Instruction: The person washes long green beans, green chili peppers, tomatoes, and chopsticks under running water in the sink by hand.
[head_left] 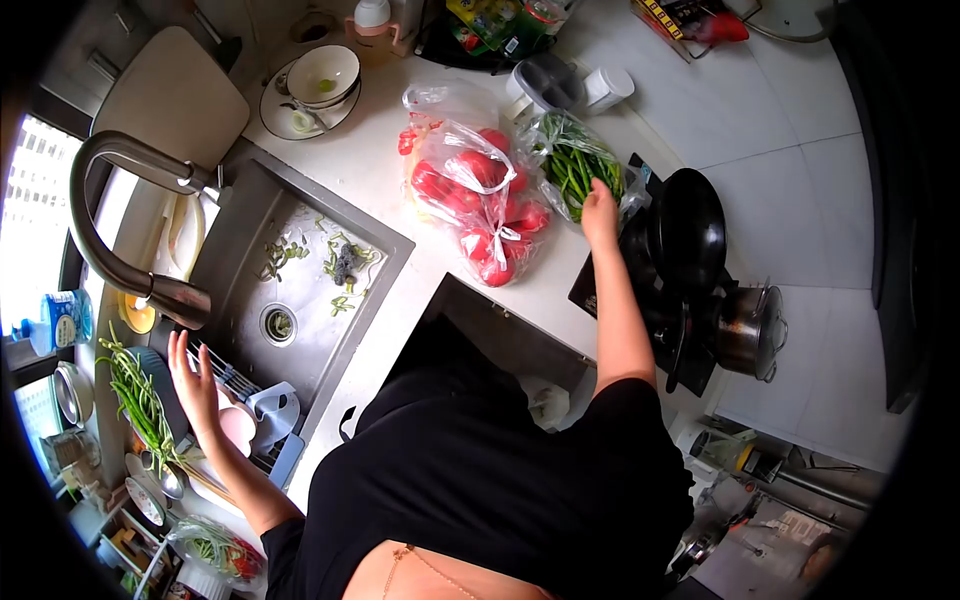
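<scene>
My right hand [600,215] is at the edge of a clear plastic bag [550,130] of long thin green peppers or beans [575,172]. Its fingers are curled against the bag, their tips partly hidden. Left of it lie tied clear bags of red tomatoes [478,205]. My left hand [195,385] is raised with fingers spread, holding nothing. It is nearest the tap [180,300] and a bunch of long green beans [138,395]. In the sink [345,345], green trimmings [345,265] lie scattered around the drain.
A black wok [688,230] and a steel pot [750,325] sit on the hob at right. Bowls on a plate [285,125] stand behind the sink. A dish rack [285,455] with pink and blue pieces is at the sink's near end. A drawer [480,320] gapes before my body.
</scene>
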